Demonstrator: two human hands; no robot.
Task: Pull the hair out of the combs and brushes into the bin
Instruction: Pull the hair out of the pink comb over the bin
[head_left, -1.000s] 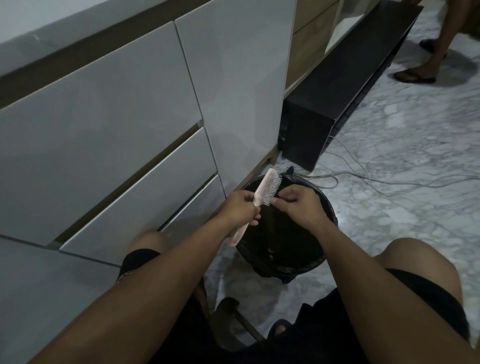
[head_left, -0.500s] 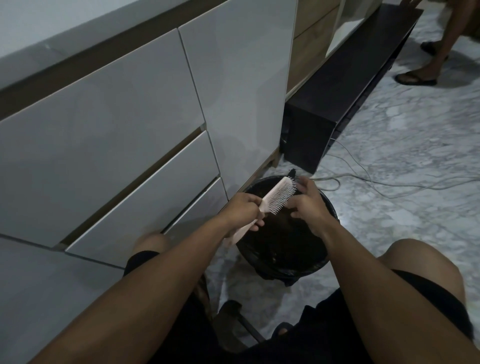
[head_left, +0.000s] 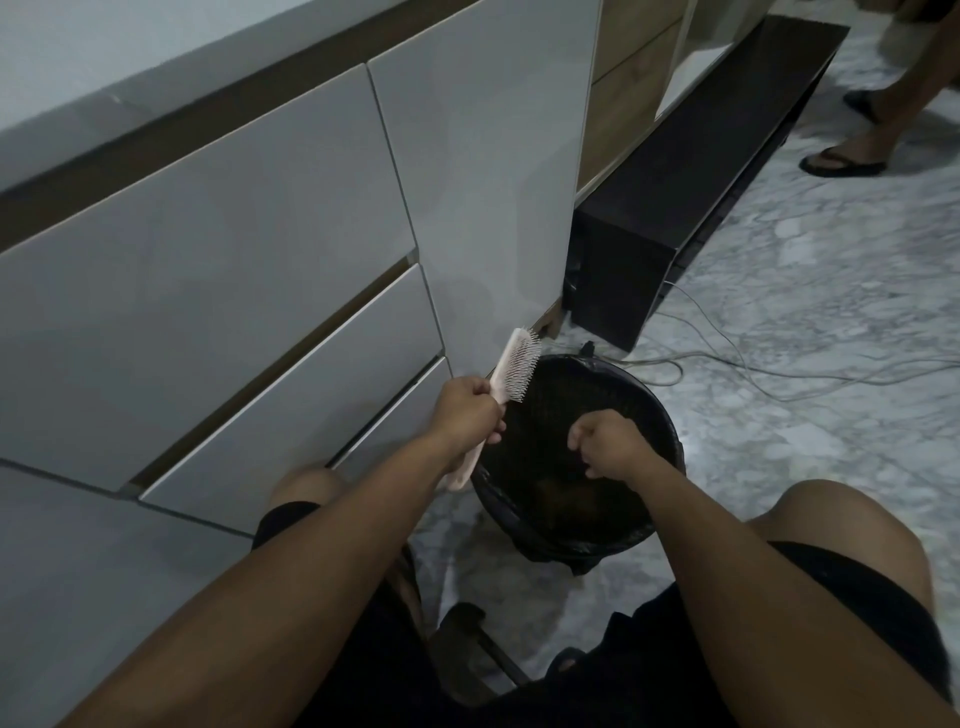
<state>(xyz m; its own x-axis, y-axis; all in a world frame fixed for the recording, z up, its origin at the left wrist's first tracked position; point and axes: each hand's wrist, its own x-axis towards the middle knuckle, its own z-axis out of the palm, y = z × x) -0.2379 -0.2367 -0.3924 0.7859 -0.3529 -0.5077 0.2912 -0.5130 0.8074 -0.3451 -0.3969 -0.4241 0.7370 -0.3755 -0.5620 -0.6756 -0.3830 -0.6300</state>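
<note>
A pale pink hairbrush (head_left: 514, 368) with white bristles points up and to the right, its handle gripped in my left hand (head_left: 467, 415) at the left rim of the bin. The black bin (head_left: 660, 415), lined with a black bag, stands on the floor between my knees. My right hand (head_left: 605, 447) hovers over the bin's opening, apart from the brush, fingers curled in and pinched downward. Whether hair is between the fingers is too dark to tell.
Grey drawer fronts (head_left: 270, 322) rise close on the left. A low black bench (head_left: 691, 192) runs beyond the bin. Cables (head_left: 779, 374) trail across the marble floor at right. Another person's sandalled feet (head_left: 844, 163) stand at the far upper right.
My right hand has left the bristles and dropped down over the bin. My left hand has swung the brush left and upright, away from the bin's middle.
</note>
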